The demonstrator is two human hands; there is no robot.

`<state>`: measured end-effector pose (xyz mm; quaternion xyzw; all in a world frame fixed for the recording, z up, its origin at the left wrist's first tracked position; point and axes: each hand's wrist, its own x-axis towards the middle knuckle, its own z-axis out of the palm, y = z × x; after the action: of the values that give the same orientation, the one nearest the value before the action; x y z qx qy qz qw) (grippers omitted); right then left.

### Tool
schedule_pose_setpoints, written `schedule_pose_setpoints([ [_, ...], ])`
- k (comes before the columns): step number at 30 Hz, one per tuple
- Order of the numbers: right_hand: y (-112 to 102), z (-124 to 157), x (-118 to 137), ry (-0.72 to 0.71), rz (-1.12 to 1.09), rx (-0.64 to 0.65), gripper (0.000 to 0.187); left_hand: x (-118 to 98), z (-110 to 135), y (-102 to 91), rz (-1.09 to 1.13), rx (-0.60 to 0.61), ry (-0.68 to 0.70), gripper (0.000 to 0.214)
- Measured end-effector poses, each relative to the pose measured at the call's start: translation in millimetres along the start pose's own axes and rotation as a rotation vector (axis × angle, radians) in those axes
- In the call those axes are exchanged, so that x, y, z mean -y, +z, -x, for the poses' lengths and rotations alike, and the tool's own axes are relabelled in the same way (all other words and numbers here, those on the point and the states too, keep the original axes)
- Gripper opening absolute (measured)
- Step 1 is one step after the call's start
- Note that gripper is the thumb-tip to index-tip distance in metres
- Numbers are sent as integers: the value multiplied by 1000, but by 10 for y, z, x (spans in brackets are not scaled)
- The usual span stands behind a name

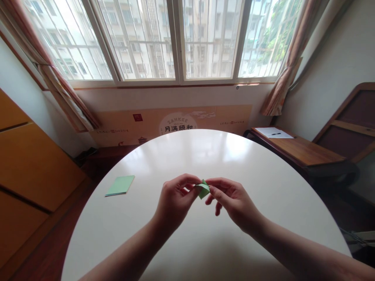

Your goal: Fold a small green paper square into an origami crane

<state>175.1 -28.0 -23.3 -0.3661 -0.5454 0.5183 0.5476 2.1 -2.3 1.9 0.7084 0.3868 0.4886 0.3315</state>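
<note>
Between my two hands, above the white round table (123,222), is a small piece of folded green paper (203,189). My left hand (178,197) pinches its left side between thumb and forefinger. On the other side, the thumb and forefinger of my right hand (231,197) close on its right edge, with the other fingers hanging loosely below. The paper has pointed corners at top and bottom; the fingertips cover part of its folds. A stack of pale green square paper (120,185) lies on the table to the left, apart from both hands.
Beyond the table's far edge stands a printed cardboard panel (131,125) under a barred window (140,43). A wooden bench (319,150) with a white sheet (271,132) on it is at the right. An orange cabinet (35,164) stands at the left.
</note>
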Motion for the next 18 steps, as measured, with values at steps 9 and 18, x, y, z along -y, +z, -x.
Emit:
schedule_pose_setpoints([
  [9,-8,3,-6,5,-10,-18,28,-25,19,-13,-47,18,13,9],
  [18,-20,0,-7,18,-25,7,29,-23,10,-21,-46,19,17,6],
])
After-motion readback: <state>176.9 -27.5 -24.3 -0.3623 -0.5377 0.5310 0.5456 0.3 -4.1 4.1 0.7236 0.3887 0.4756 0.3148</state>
